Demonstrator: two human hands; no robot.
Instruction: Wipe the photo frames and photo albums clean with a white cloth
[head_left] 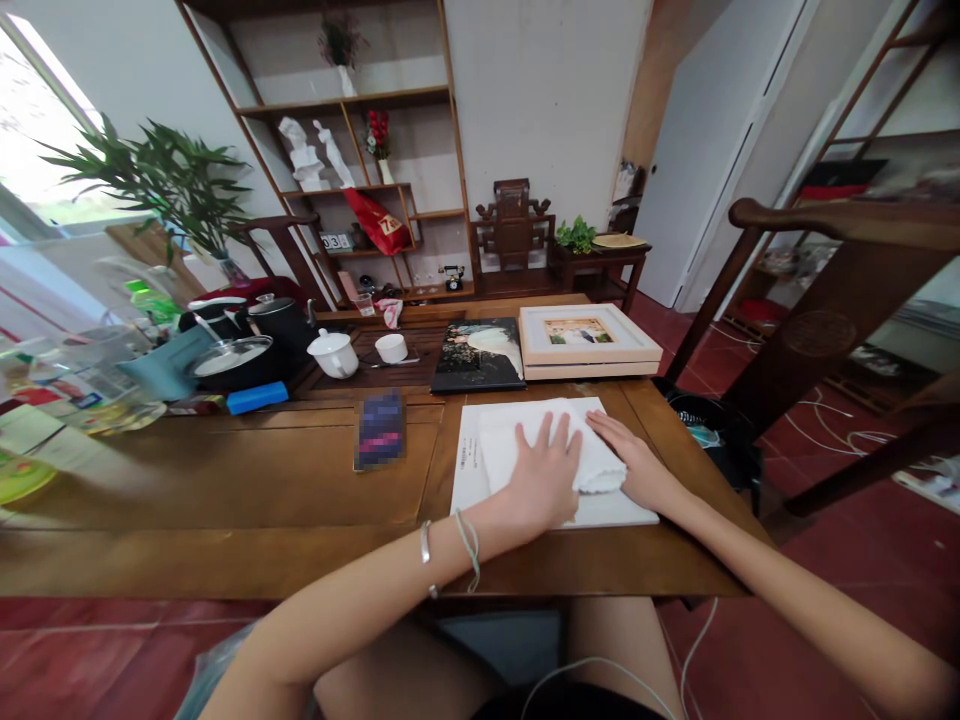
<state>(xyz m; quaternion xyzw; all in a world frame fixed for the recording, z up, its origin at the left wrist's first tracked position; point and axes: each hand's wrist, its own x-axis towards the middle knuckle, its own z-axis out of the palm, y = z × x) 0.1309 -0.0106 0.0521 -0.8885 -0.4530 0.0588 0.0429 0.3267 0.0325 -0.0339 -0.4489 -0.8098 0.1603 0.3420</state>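
Observation:
A white cloth or paper towel [501, 445] lies folded over a flat white panel [466, 490] with small printed text near its left edge. My left hand [546, 472] presses on the cloth, palm down with fingers spread. At the cloth's right edge, my right hand [634, 465] rests with its fingers stretched out and lying flat. Neither hand is closed around anything. Part of the cloth is covered by my left hand.
Behind the panel lie a dark photo panel [480, 357] and a light-framed picture [589, 338]. A blurred phone-sized item [379, 430] sits left on the wooden table [300, 480]. Farther left stand a lidded white cup [332, 355], a blue box [257, 397] and a kettle [279, 318].

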